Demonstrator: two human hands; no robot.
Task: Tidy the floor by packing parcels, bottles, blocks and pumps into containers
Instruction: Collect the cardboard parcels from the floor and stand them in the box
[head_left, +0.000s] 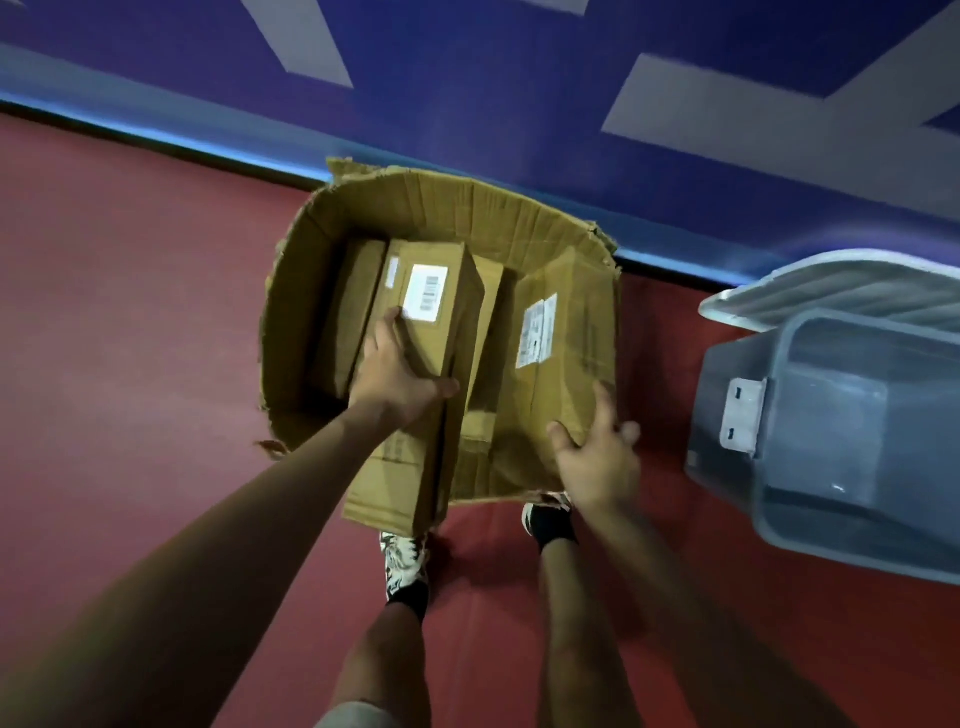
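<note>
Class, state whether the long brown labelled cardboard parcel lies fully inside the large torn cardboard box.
Partly in: the left hand holds the parcel, its near end jutting past the rim of the box.

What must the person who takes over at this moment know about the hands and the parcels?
Left hand grips a long parcel, its far end in the cardboard box, its near end over the rim.
Right hand rests open on the box's right flap.
Done: two more parcels lie in the box.
Left: settle this parcel.
The plastic bin stands to the right, its lid behind it.
</note>
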